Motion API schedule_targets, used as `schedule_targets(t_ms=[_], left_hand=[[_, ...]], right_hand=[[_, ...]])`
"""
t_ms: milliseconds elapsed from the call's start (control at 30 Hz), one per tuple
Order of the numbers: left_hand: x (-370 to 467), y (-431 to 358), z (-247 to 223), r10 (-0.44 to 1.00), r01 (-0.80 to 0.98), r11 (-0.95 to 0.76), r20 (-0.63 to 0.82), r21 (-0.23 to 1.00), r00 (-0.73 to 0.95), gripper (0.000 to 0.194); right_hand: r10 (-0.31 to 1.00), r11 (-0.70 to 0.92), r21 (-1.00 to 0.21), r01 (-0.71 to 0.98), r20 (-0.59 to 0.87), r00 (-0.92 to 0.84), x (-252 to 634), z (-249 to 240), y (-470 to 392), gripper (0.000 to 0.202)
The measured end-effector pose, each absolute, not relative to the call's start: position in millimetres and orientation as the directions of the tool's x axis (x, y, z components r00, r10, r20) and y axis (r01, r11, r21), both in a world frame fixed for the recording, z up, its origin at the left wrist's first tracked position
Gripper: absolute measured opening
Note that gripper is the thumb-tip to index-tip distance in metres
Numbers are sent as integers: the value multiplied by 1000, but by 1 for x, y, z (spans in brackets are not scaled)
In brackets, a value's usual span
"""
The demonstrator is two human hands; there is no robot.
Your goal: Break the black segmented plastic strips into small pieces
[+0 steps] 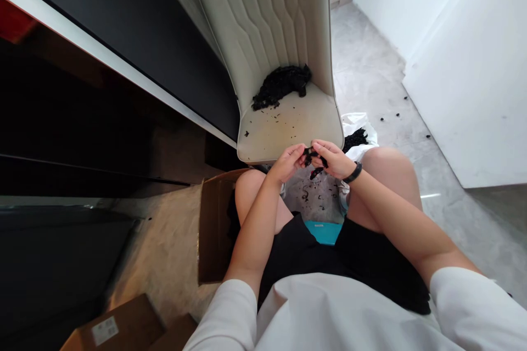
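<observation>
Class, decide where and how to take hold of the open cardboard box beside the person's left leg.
Best grip the cardboard box by its left wall, coming from above on the person's left: that rim looks exposed, whereas the left leg hides the opposite side.

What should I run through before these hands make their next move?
1. Left hand gripping the black piece: ok.
2. Right hand gripping it too: ok.
3. Black heap resting on the chair seat: ok.
4. Seat free of loose bits: not ok, dark crumbs scattered.
5. Floor between the legs free of scraps: not ok.
6. Contents of the open cardboard box: cannot tell, too dark.
</observation>
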State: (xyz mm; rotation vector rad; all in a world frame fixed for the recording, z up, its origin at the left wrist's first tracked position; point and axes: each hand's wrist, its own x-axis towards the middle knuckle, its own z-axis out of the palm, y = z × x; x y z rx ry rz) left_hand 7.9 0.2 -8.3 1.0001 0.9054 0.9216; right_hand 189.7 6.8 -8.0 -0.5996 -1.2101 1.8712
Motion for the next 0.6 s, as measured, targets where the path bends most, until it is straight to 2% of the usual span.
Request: schedule_targets(t_ms=[133,200,267,367,433,500,533,600], left_hand=[[5,-9,1,867,-257,353,-211,900,452,78],[1,-16,4,789,-215,401,-216,891,576,79],[-5,-20,8,668,-121,425,-221,897,710,83],[-9,-16,18,391,81,374,-236,924,890,87],[-6,-14,28,95,210,284,-245,936,965,87],[-2,-20,35,-169,261,198,-229,945,959,80],[-2,-29,36,-159,224,169,-198,960,967,73],[-7,-56,35,87,35,154,-49,987,995,70]], right_hand=[[740,-361,-826,-433,28,-671,197,0,2,64],[589,-460,-784,-417,82,-804,202,2,-1,61],[383,-533,-766,-360,161,-909,205,5,-5,60],[138,-578,-762,-294,263,-955,203,15,-17,58],[14,-588,-766,-261,313,-950,197,26,-27,57],[-108,-571,-786,-238,359,-927,191,37,-36,57],[-158,-550,-800,-240,382,-910,189,41,-40,58],[-228,-509,-816,-274,434,-872,190,44,-44,59]])
